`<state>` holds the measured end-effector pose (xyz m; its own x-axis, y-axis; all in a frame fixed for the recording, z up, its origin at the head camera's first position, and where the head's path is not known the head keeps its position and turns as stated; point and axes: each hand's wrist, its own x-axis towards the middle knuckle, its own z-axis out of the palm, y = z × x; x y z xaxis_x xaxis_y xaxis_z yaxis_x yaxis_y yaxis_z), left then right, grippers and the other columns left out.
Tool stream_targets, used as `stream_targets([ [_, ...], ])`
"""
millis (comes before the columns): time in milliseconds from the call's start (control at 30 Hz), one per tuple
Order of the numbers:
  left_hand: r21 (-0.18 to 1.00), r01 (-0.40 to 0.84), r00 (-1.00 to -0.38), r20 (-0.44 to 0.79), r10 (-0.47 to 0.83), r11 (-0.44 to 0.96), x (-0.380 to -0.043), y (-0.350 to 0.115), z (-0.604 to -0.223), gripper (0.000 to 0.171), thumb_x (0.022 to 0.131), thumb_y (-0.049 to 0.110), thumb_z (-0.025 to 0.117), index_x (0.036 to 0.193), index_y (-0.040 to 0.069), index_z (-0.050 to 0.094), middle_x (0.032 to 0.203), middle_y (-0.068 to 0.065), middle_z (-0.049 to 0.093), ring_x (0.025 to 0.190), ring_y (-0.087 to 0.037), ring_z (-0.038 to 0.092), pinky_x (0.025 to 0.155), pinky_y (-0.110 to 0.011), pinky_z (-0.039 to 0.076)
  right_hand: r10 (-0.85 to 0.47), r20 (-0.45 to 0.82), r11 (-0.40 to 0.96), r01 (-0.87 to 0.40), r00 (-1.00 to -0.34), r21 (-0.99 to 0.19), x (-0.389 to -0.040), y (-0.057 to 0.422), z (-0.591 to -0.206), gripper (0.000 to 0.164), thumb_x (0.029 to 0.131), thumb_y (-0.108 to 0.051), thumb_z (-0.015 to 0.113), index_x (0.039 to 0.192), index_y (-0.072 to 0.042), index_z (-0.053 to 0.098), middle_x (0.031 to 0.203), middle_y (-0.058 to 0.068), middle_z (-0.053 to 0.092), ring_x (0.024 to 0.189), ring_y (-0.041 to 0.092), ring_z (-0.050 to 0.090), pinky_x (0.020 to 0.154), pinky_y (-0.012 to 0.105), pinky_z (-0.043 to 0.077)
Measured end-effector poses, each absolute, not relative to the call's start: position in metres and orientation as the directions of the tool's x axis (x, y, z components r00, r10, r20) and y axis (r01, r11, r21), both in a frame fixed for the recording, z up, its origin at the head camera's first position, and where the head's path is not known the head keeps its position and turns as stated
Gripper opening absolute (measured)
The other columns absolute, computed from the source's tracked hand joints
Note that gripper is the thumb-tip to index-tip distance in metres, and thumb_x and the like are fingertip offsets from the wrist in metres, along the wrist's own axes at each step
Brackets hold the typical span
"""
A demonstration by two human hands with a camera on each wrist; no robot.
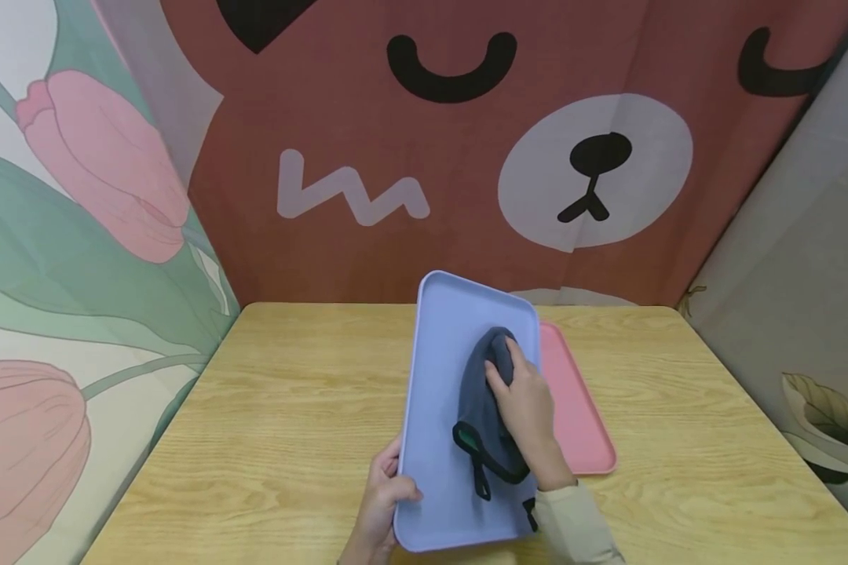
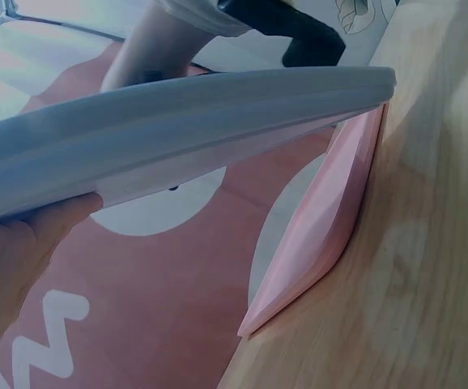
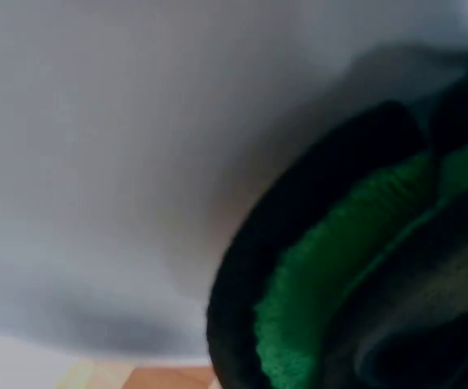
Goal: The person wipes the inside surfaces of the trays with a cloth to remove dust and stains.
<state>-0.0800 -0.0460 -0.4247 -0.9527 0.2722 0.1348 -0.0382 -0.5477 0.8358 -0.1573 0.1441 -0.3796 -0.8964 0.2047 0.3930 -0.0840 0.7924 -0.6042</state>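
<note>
My left hand (image 1: 381,496) grips a light blue tray (image 1: 434,377) at its lower left edge, thumb over the rim. The tray is tilted up off the table, its inner face toward me. In my right hand (image 1: 528,404) is a bunched dark grey-blue cloth (image 1: 479,384) with black edging, held against the tray's inner face. Close up in the right wrist view, the cloth's green side (image 3: 331,267) shows within a black border. The left wrist view catches the blue tray edge-on, with left-hand fingers (image 2: 56,219) under it.
A pink tray (image 1: 579,408) lies on the wooden table (image 1: 290,408), partly hidden behind the blue one. A printed curtain with a bear face (image 1: 466,180) hangs behind the table. Flowered curtains (image 1: 106,173) stand along the sides.
</note>
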Motion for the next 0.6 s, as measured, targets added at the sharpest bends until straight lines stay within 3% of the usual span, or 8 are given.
stream_targets([
  [300,0.842,-0.018,-0.949,0.156,0.275,-0.54,-0.08,-0.048,-0.419,0.083,0.055,-0.016,0.04,0.137,-0.012,0.027,0.119,-0.012,0.06,0.11,-0.026,0.055,0.091,-0.034,0.044,0.235,0.343,0.795,-0.023,-0.91,-0.606,-0.163,0.158,-0.392,0.052,0.091,-0.032,0.054,0.133,-0.002,0.045,0.113,0.029,0.057,0.097,0.041,0.057,0.074,0.054,0.046],
  [600,0.851,0.001,-0.961,0.146,0.236,-0.525,-0.078,-0.051,-0.415,0.083,0.054,-0.016,0.04,0.135,-0.014,0.027,0.115,-0.008,0.062,0.108,-0.023,0.056,0.09,-0.032,0.045,0.247,0.303,0.803,0.019,-0.92,-0.596,-0.166,0.166,-0.396,0.053,0.091,-0.033,0.053,0.133,-0.003,0.044,0.114,0.029,0.056,0.094,0.041,0.058,0.071,0.054,0.046],
])
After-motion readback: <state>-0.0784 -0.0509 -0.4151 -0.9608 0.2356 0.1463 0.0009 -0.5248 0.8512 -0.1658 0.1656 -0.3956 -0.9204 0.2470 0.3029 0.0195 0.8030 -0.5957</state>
